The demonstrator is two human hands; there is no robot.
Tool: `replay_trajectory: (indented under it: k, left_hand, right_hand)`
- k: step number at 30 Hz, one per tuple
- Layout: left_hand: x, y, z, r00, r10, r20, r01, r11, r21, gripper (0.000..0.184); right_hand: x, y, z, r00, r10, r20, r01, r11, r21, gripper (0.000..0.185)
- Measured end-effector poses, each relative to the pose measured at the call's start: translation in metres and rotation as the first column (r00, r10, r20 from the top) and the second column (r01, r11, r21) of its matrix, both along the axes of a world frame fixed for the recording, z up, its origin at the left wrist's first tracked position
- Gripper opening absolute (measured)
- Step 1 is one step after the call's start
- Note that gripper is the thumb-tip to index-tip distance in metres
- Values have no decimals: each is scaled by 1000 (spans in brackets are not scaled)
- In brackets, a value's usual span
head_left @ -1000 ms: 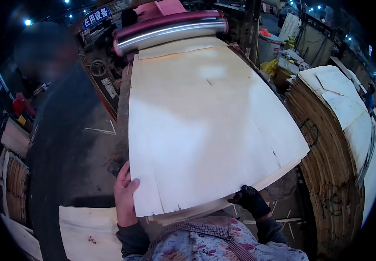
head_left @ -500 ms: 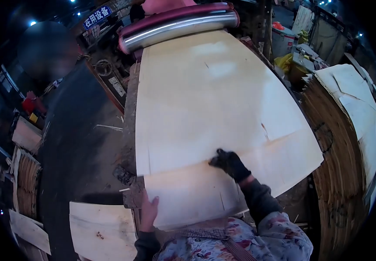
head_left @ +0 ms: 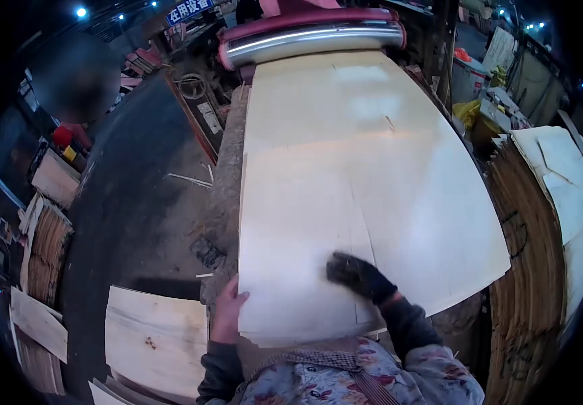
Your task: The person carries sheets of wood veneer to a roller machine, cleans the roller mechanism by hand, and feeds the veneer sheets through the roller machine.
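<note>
A wide, pale wood veneer sheet (head_left: 305,202) lies in front of me and runs up to the shiny metal roller (head_left: 318,42) at the far end. It has a long crack on its near half and a small brown split farther off. My right hand (head_left: 359,275), in a dark glove, rests flat on the near part of the sheet with its fingers stretched out, a little blurred. At the near left edge, my bare left hand (head_left: 227,310) holds the sheet's border, its thumb over the edge. The other fingers of that hand are partly hidden.
To the right stands a tall stack of veneer (head_left: 531,270). Lower left lie more pale sheets (head_left: 156,337), with another stack (head_left: 50,246) beyond the dark floor (head_left: 129,202). A blue sign (head_left: 189,12) hangs near the roller. A blurred round patch covers the upper left.
Brown split and seam on the veneer have slid away from me towards the roller. My right hand stays on the sheet, now nearer its near edge. The camera view has shifted somewhat.
</note>
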State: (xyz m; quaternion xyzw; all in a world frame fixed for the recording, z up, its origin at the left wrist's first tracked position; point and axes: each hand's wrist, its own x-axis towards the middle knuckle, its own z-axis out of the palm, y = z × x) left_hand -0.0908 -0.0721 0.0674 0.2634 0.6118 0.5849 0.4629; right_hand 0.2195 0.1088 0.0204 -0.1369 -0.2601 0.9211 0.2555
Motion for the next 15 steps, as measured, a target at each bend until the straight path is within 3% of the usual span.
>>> replay_trajectory:
  k: [4,5,6,7,9,10,12,13,14,15]
  left_hand:
    - [14,-1,46,998,-28,65,20,993,120,59]
    - [18,1,57,999,-47,13,45,992,115,60]
    - [21,3,69,997,-65,-40,69,992,110,61]
    - [24,4,85,997,-66,-34,70,991,117,61]
    - [27,4,107,996,-71,48,55,962,267,63]
    - [24,3,106,996,-5,89,-19,963,268,67]
    - [15,1,107,995,-7,101,-24,954,300,69]
    - [11,2,107,994,-6,108,-30,945,326,70]
    - [11,3,114,987,2,161,-56,941,335,73]
    - [9,3,114,986,-7,164,-49,941,336,73]
  right_hand:
    - [38,-84,34,992,120,47,-111,979,-170,53]
    - [45,-97,40,990,141,30,-133,972,-195,55]
    - [58,-110,27,985,118,128,-103,987,-120,58]
    - [63,-123,34,979,45,201,-11,986,-167,56]
    - [89,-137,-10,987,29,160,21,953,-302,47]
    - [97,-140,-9,986,26,166,25,955,-296,47]
    - [111,-146,-8,949,-119,292,220,912,-345,45]
    - [112,-146,0,947,-125,297,227,912,-341,45]
    - [110,-144,11,829,-262,494,186,962,199,43]
    - [108,-140,18,677,-474,563,-15,755,655,42]
